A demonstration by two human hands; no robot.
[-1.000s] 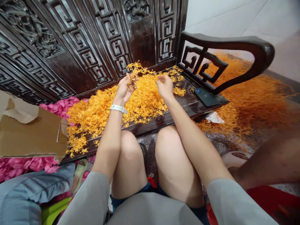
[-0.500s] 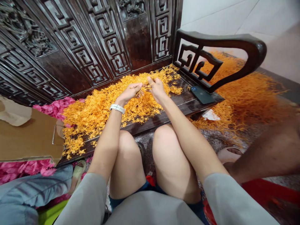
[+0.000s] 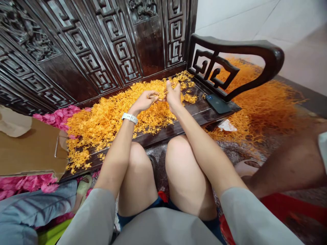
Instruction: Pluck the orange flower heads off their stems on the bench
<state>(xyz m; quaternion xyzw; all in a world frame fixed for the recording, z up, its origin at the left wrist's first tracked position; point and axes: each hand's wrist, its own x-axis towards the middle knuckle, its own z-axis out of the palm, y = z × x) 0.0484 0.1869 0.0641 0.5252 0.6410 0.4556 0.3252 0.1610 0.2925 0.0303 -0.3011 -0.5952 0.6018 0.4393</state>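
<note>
Above a heap of small yellow plastic flower pieces [image 3: 102, 117], my two hands meet at a yellow flower piece [image 3: 161, 95]. My left hand [image 3: 145, 101], with a pale watch band [image 3: 129, 118] at the wrist, pinches its near side. My right hand [image 3: 174, 96] has its thumb up and its fingers closed at the other side of the piece. The fingertips partly cover it, so its exact shape is hard to make out. The heap lies along a dark wooden bench seat [image 3: 176, 128].
A phone [image 3: 217, 103] lies by the carved armrest [image 3: 274, 56]. Beyond it, orange stringy pieces [image 3: 265, 112] pile on the floor. Cardboard [image 3: 30, 149] and pink petals [image 3: 60, 119] are at left. Other people's legs show at left, in jeans [image 3: 48, 200], and right [image 3: 288, 163].
My left hand has shifted slightly right and the right hand has tilted more upright, so the yellow flower piece shows more between them. The view has moved a little.
</note>
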